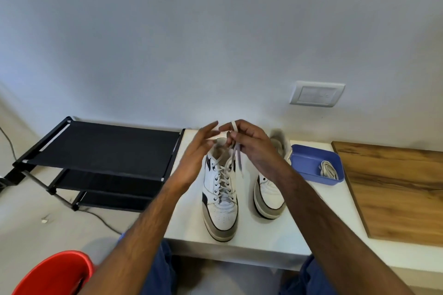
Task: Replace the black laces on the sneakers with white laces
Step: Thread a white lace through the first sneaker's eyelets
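Note:
Two white sneakers with grey toes stand on a white table (251, 244). The left sneaker (221, 199) is threaded with a white lace (224, 175) up to its top eyelets. Above its collar my right hand (249, 143) pinches a loop of that lace, and the lace ends hang down from it. My left hand (199, 153) hovers beside the loop with fingers straight, fingertips near the lace. The right sneaker (269, 196) is partly hidden behind my right forearm; its lacing is not visible. Another white lace (328, 170) lies bundled in a blue tray (309, 163).
A black fabric shoe rack (100, 148) stands left of the table. A wooden board (393, 189) lies on the table's right side. A red chair (57, 273) shows at the bottom left. A wall socket (316, 93) is behind. A cable (103, 220) runs on the floor.

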Demonstrator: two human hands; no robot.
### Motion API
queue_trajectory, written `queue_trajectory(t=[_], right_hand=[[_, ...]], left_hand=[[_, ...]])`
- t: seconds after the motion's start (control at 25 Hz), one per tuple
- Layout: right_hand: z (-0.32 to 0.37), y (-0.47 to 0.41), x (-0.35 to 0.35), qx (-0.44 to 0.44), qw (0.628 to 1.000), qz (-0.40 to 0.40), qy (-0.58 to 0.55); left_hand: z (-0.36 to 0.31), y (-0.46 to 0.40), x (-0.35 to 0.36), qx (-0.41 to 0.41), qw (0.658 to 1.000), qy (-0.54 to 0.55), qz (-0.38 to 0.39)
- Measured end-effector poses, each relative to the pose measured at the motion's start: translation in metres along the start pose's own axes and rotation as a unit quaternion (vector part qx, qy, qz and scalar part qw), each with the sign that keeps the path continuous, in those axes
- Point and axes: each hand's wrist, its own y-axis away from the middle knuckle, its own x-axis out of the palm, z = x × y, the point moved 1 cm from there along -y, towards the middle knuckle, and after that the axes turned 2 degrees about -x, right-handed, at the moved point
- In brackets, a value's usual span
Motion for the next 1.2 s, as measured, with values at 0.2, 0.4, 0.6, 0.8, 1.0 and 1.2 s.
queue_trajectory(t=[0.2, 0.4, 0.6, 0.8, 1.0, 1.2], right_hand=[[0.02, -0.026, -0.008, -0.052, 0.998, 0.007, 0.04], [0.014, -0.062, -0.024, -0.022, 0.98, -0.127, 0.15], [-0.026, -0.071, -0.027, 0.113, 0.9, 0.024, 0.42], [-0.049, -0.081, -0.005, 0.176, 0.821, 0.095, 0.535], [-0.06, -0.078, -0.01, 0.168, 0.736, 0.158, 0.636], [-0.072, -0.069, -0.022, 0.124, 0.807, 0.126, 0.563]], left_hand=[[0.029, -0.005, 0.03, -0.017, 0.998, -0.031, 0.055], [0.031, -0.026, 0.008, 0.032, 0.986, -0.129, -0.1], [0.024, -0.051, -0.021, 0.047, 0.967, -0.223, -0.114], [0.032, -0.086, -0.011, -0.042, 0.984, -0.148, -0.092], [0.06, -0.102, -0.007, -0.068, 0.976, -0.205, -0.034], [0.074, -0.099, -0.001, -0.031, 0.954, -0.298, 0.021]])
